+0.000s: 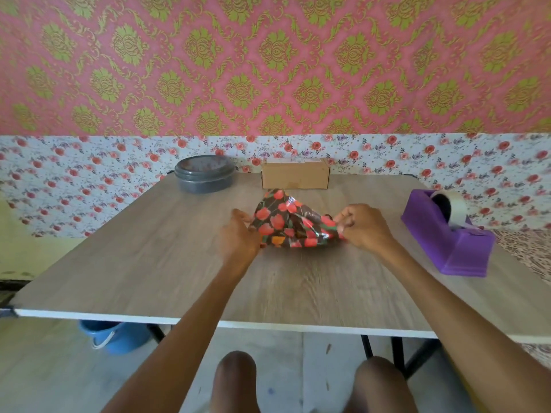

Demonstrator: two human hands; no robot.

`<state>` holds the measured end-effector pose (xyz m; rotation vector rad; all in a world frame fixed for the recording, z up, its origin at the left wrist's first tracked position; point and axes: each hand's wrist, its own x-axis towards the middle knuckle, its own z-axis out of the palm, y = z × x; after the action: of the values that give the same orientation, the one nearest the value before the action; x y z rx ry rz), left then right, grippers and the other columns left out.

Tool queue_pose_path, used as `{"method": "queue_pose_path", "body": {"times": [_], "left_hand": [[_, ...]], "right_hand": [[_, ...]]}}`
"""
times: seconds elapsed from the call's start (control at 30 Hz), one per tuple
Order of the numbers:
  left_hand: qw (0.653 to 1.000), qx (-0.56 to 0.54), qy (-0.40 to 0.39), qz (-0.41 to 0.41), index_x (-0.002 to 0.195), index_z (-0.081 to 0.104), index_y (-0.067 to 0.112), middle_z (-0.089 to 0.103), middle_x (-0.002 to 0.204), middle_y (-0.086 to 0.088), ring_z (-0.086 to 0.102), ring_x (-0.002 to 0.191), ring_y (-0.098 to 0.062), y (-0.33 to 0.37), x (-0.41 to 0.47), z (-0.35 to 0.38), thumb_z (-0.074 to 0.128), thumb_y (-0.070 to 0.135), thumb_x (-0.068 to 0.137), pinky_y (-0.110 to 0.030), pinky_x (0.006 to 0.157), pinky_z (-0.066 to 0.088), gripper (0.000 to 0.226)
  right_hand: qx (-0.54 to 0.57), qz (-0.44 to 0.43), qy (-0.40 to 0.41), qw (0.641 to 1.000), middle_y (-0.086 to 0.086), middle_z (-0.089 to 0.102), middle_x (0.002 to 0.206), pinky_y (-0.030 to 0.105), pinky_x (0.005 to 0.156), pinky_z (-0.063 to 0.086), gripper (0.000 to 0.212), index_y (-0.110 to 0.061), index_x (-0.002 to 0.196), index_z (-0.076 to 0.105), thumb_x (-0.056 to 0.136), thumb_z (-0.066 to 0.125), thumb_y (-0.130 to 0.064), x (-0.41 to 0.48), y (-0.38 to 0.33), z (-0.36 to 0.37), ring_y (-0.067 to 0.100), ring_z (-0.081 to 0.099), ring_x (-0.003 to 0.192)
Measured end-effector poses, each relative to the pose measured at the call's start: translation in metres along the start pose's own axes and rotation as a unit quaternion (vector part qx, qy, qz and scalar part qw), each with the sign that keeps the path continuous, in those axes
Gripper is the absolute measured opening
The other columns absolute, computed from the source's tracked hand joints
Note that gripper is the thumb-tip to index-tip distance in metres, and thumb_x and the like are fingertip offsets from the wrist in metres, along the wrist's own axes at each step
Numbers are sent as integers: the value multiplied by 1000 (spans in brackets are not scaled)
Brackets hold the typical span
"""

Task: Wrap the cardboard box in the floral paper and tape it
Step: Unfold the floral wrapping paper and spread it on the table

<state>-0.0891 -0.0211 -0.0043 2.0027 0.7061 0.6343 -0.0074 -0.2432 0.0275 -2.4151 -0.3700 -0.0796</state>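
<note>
The paper (pixel 287 223) lay bunched at the middle of the counter (pixel 119 263), dark with red flowers, its middle humped up into a peak. The right hand (pixel 362 226) pinched the paper's right corner between curled fingers and thumb. The left hand (pixel 238 234) sat against the paper's left edge, but it was blurred and its fingertips were hidden behind its own back, so I cannot tell whether it gripped or only touched. The box (pixel 295 174) stood bare at the far edge, just behind the paper and apart from it, with a pale label on top too small to read. A grey lidded tub (pixel 204 174) sat to its left. A purple dispenser (pixel 447 236) with a tape roll (pixel 450 207) stood at the right. Under the counter a blue bucket (pixel 114 338) showed in part, its top cut off by the near edge.
</note>
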Motion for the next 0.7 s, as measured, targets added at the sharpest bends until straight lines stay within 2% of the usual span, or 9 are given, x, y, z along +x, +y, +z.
{"method": "queue_pose_path", "body": {"times": [0.07, 0.1, 0.17, 0.3, 0.43, 0.5, 0.57, 0.63, 0.7], "left_hand": [[996, 78, -41, 20, 109, 48, 11, 62, 97, -10, 63, 87, -29, -1, -7, 3, 65, 19, 87, -44, 78, 56, 29], [993, 99, -60, 31, 112, 48, 9, 58, 104, -12, 60, 93, -30, 0, -9, 3, 66, 19, 86, -44, 81, 54, 33], [986, 139, -88, 38, 114, 51, 7, 48, 110, -10, 56, 101, -32, 3, -8, 4, 67, 25, 85, -47, 88, 52, 38], [970, 213, -113, 35, 102, 65, 11, 47, 118, -11, 48, 114, -33, 21, -6, 6, 54, 43, 91, -48, 97, 46, 36], [956, 275, -77, 71, 110, 65, 7, 51, 127, -14, 45, 120, -35, 37, -7, 11, 48, 49, 96, -49, 99, 42, 48], [961, 247, -42, 121, 124, 54, 9, 47, 127, -13, 46, 118, -33, 42, -9, 14, 57, 44, 94, -47, 96, 46, 46], [963, 210, -7, 168, 126, 51, 12, 47, 125, -9, 49, 114, -29, 45, -8, 16, 64, 38, 91, -44, 93, 48, 45], [965, 193, 6, 177, 111, 60, 14, 56, 113, -6, 55, 103, -25, 47, -8, 16, 61, 41, 93, -41, 84, 51, 33], [979, 137, 10, 154, 95, 67, 17, 67, 93, -1, 62, 87, -21, 50, -7, 16, 58, 44, 94, -34, 70, 50, 28]], "right_hand": [[-44, 26, -93, 994, 10, 72, 109, 32, 84, 53, 27, -4, 105, 72, 83, 60, 4, 0, -1, 4, 26, 67, 102], [-48, 25, -114, 992, 14, 72, 108, 38, 81, 53, 27, 3, 104, 69, 83, 53, 7, -1, -4, 4, 30, 67, 99], [-18, 15, -130, 991, 10, 65, 78, 32, 58, 42, 20, 0, 82, 64, 87, 46, 3, -4, -10, 2, 22, 59, 68], [71, 35, -133, 988, 3, 48, 66, 29, 59, 28, 24, -14, 69, 51, 92, 55, -21, 3, -25, 1, 18, 46, 62], [-13, -31, -51, 998, -1, 36, 54, 30, 54, 21, 58, -16, 60, 39, 83, 66, -62, 16, -32, 16, 16, 37, 51], [-3, -60, -4, 998, 0, 47, 54, 28, 51, 30, 56, -9, 60, 52, 83, 70, -57, 18, -34, 22, 18, 46, 51], [53, -79, 4, 995, 0, 69, 68, 32, 62, 52, 36, -10, 75, 71, 83, 76, -45, 19, -33, 27, 20, 67, 66], [84, -101, 7, 991, -1, 76, 86, 33, 83, 57, 19, -17, 88, 77, 84, 77, -36, 14, -32, 27, 16, 72, 86], [95, -116, 15, 989, -3, 76, 88, 30, 81, 56, 13, -19, 93, 78, 86, 76, -30, 9, -31, 27, 14, 71, 85]]}}
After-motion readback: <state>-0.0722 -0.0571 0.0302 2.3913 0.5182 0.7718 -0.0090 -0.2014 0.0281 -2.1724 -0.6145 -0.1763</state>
